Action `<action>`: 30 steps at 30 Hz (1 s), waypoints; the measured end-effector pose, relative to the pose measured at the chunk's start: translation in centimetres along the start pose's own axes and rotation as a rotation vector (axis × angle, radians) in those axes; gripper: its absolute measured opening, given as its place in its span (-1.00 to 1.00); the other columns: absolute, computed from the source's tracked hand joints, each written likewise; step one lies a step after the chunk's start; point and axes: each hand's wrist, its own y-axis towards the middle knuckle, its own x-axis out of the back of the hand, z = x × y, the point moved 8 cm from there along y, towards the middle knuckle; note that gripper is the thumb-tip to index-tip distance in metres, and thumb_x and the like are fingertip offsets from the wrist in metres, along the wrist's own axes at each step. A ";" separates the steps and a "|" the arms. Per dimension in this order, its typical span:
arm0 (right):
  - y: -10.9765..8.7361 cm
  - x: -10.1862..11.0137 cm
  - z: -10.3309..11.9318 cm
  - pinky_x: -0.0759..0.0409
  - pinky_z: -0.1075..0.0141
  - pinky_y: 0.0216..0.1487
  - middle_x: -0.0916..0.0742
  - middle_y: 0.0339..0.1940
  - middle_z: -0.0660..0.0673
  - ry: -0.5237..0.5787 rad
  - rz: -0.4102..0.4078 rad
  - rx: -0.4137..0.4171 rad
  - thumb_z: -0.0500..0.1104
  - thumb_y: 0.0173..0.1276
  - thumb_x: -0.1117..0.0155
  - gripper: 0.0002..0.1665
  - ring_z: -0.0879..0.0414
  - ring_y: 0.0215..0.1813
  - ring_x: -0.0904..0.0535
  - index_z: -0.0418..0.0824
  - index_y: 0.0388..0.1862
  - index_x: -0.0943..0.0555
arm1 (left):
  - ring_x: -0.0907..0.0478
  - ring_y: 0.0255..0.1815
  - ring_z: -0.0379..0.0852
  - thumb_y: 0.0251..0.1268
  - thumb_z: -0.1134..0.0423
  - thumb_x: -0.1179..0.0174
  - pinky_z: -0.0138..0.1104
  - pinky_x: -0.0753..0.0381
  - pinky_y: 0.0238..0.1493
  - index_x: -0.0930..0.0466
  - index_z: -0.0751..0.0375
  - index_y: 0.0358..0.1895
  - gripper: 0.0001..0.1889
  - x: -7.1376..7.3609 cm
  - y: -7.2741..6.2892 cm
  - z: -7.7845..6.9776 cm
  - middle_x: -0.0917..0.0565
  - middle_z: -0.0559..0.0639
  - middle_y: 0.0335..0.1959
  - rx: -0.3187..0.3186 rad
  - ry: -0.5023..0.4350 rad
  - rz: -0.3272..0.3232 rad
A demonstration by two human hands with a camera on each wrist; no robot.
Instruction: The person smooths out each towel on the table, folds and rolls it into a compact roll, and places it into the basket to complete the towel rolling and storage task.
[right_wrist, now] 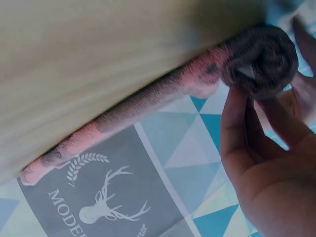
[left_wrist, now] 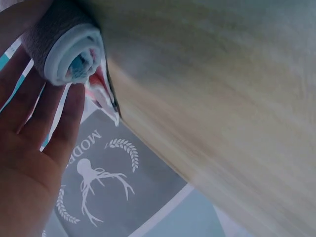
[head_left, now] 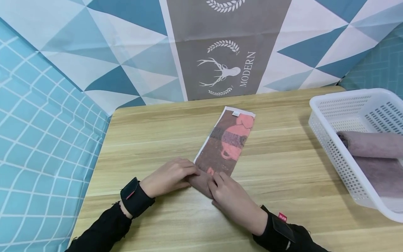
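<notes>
A small brown towel [head_left: 217, 140] with a pink animal pattern and a white edge lies lengthwise on the wooden table. Its near end is wound into a roll [head_left: 200, 183], and the far part is flat. At the roll's left end, my left hand [head_left: 174, 176] grips it between thumb and fingers. My right hand [head_left: 234, 199] holds the right end, fingertips on top. The left wrist view shows the roll's spiral end [left_wrist: 74, 57] with a pale edge. In the right wrist view, the other brown spiral end [right_wrist: 261, 61] sits between thumb and fingers.
A white perforated basket [head_left: 343, 164] stands at the table's right side, holding a rolled mauve towel [head_left: 371, 144] and more mauve cloth [head_left: 377, 175]. Behind the table hangs a patterned cloth [head_left: 145, 45]. Blue checked fabric [head_left: 41, 150] borders the left side.
</notes>
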 end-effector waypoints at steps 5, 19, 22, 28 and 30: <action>0.1 0.3 -0.2 -0.59 0.28 -0.15 -0.70 -0.26 -0.15 0.004 -0.085 -0.018 -0.30 0.16 -0.34 -0.71 0.04 -0.23 -0.58 -0.34 -0.11 -0.67 | -0.61 -0.03 -0.13 0.10 0.27 -0.38 -0.23 -0.57 0.11 -0.65 0.14 0.01 -0.65 -0.1 0.1 -0.1 -0.70 -0.06 -0.09 -0.006 0.028 -0.024; -0.5 0.0 -3.5 -0.65 0.31 -0.22 -0.67 -0.30 -0.02 0.433 -0.044 -0.272 -0.38 0.16 -0.21 -0.68 0.17 -0.27 -0.62 -0.29 -0.06 -0.55 | -0.56 -0.35 -0.34 0.29 0.32 -0.22 -0.34 -0.62 -0.17 -0.48 0.13 0.00 -0.75 0.3 0.7 0.2 -0.73 -0.13 -0.19 0.024 -0.165 -0.064; -0.4 -0.1 -4.1 -0.60 0.36 -0.35 -0.63 -0.42 0.03 0.439 -0.050 -0.294 -0.37 0.19 -0.22 -0.75 0.23 -0.39 -0.55 -0.27 -0.12 -0.56 | -0.60 -0.27 -0.33 0.39 0.27 -0.20 -0.36 -0.63 -0.17 -0.50 0.13 0.03 -0.79 0.2 0.8 0.5 -0.72 -0.12 -0.15 0.065 -0.196 -0.062; -0.2 0.5 -5.1 -0.60 0.28 -0.22 -0.64 -0.26 0.01 0.300 -0.092 -0.290 -0.23 0.26 -0.39 -0.80 0.16 -0.24 -0.57 -0.18 -0.14 -0.62 | -0.57 -0.19 -0.24 0.39 0.19 -0.26 -0.32 -0.61 -0.14 -0.57 0.08 0.02 -0.79 0.0 0.9 1.1 -0.61 -0.10 -0.08 0.083 -0.097 -0.093; -0.1 0.8 -5.0 -0.61 0.24 -0.12 -0.63 -0.18 -0.02 0.268 -0.105 -0.259 -0.23 0.26 -0.42 -0.80 0.11 -0.13 -0.57 -0.17 -0.14 -0.65 | -0.54 -0.19 -0.22 0.34 0.20 -0.31 -0.31 -0.59 -0.14 -0.60 0.08 -0.03 -0.80 0.2 0.8 1.0 -0.58 -0.09 -0.10 0.058 -0.066 -0.134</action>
